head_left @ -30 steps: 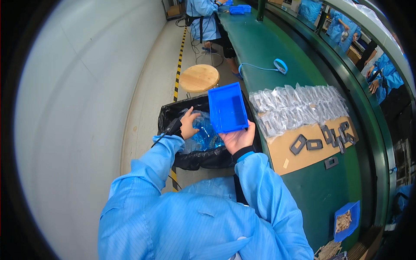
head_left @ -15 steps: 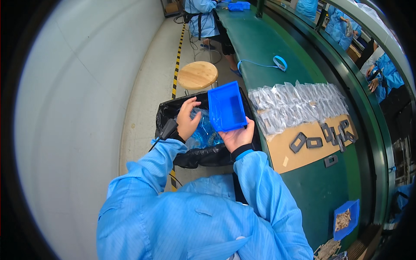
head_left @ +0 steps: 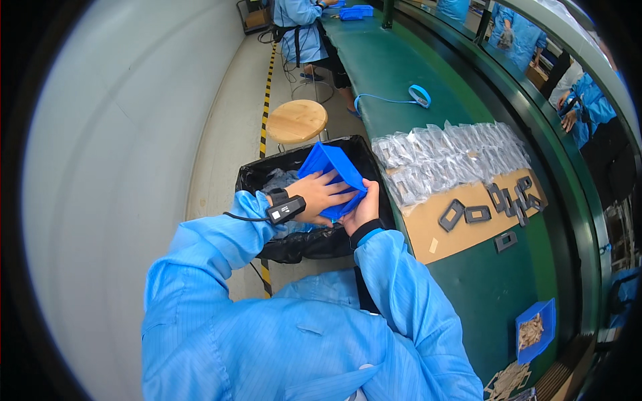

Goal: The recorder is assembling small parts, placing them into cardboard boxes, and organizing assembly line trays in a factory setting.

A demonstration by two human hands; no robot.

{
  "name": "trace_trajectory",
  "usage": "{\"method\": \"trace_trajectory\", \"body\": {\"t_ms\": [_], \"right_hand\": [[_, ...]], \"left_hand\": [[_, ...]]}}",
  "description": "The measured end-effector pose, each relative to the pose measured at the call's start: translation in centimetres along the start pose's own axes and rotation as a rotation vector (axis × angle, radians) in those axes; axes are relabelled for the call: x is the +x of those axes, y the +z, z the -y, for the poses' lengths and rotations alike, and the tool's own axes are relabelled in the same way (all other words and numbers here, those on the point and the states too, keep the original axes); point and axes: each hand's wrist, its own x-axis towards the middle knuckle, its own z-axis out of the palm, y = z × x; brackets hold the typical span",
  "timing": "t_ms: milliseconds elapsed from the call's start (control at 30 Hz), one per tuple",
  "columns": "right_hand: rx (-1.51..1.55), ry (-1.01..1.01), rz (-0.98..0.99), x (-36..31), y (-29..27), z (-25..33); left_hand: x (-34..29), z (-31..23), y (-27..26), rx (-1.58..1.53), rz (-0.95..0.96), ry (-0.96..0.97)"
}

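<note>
A blue plastic bin [head_left: 328,159] is tilted above a black-lined waste bin [head_left: 294,250]. My right hand [head_left: 364,208] grips its near right side, the fingers partly hidden behind it. Into its mouth reaches my left hand [head_left: 322,197], back of the hand up and fingers spread, with nothing visible in them. A black device [head_left: 286,209] with a cable is strapped to my left wrist. Crumpled clear plastic shows in the waste bin below.
A green workbench [head_left: 461,294] runs along the right. On it are bagged parts [head_left: 441,157], cardboard [head_left: 424,234] with several black frames [head_left: 477,214], a blue wrist strap [head_left: 419,96] and a bin of tan pieces [head_left: 538,329]. A wooden stool [head_left: 297,121] stands ahead, near a co-worker [head_left: 301,40].
My left hand has moved right, from beside the blue bin into its mouth. The bin has tipped and shifted slightly left, still in my right hand. The whole view has shifted a little.
</note>
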Motion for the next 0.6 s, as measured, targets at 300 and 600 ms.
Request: {"method": "trace_trajectory", "body": {"t_ms": [300, 600], "right_hand": [[0.043, -0.109, 0.048, 2.6, -1.6, -0.8], [-0.036, -0.074, 0.017, 3.4, -2.4, -1.6]], "left_hand": [[-1.7, 0.4, 2.7, -0.065, -0.098, -0.054], [-3.1, 1.7, 4.1, -0.121, -0.166, 0.022]]}}
